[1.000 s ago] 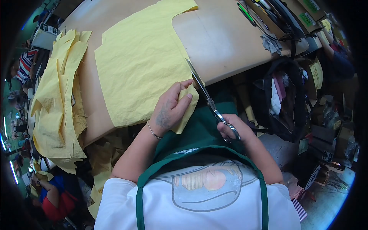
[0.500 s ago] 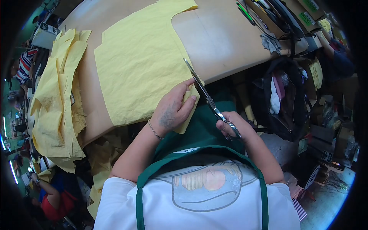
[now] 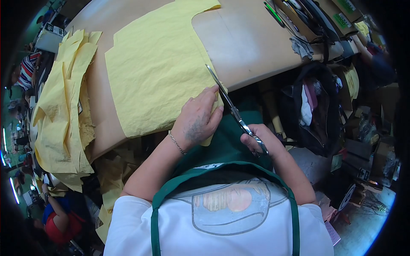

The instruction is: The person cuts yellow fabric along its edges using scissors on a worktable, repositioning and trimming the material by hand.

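A large yellow sheet (image 3: 158, 64), cloth-like and slightly creased, lies flat with its near edge hanging over the table front. My left hand (image 3: 198, 117) rests on its near right corner, fingers closed on the edge beside the blades. In my right hand (image 3: 262, 138) is a pair of long metal scissors (image 3: 234, 112), held by the handles. Their blades point up and left along the sheet's right edge, and the tips lie over the sheet. The blades look nearly closed. My left fingertips are close to them; what lies under that hand is hidden.
A stack of yellow pieces (image 3: 64, 106) drapes over the left end of the table (image 3: 243, 38). Pens and a box (image 3: 294, 15) stand at the back right, near a grey rag (image 3: 302, 48). An open black bag (image 3: 316, 111) hangs at the right. Other people work nearby.
My left hand has shifted slightly to the right and up, nearer the scissor blades. The scissors have barely moved.
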`<state>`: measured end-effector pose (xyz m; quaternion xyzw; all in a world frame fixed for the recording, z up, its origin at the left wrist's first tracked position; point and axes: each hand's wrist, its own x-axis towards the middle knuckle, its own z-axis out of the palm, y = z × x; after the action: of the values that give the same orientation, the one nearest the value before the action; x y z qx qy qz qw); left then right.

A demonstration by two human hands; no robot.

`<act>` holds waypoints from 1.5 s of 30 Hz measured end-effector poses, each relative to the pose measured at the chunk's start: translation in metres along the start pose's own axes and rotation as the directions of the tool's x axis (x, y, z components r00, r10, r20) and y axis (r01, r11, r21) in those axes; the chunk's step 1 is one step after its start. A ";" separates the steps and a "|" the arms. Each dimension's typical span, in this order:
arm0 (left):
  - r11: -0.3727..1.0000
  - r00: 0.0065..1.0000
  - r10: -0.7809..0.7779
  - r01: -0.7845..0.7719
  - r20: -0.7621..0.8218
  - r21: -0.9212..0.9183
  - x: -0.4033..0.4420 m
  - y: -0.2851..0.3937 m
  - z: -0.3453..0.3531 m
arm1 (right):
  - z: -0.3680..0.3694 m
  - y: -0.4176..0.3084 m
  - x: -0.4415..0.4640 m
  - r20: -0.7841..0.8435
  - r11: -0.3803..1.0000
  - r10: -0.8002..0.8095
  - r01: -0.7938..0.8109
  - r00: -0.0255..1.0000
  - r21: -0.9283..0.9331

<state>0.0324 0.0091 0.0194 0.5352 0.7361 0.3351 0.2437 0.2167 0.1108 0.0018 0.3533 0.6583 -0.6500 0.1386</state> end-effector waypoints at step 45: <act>0.990 0.997 0.038 -0.029 0.068 -0.140 -0.007 -0.006 0.000 | 0.006 -0.010 0.018 -0.058 0.997 -0.062 0.065 0.996 0.048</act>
<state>0.0309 0.0013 0.0145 0.5408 0.6928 0.3705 0.3007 0.1956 0.1112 -0.0031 0.3537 0.6565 -0.6601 0.0906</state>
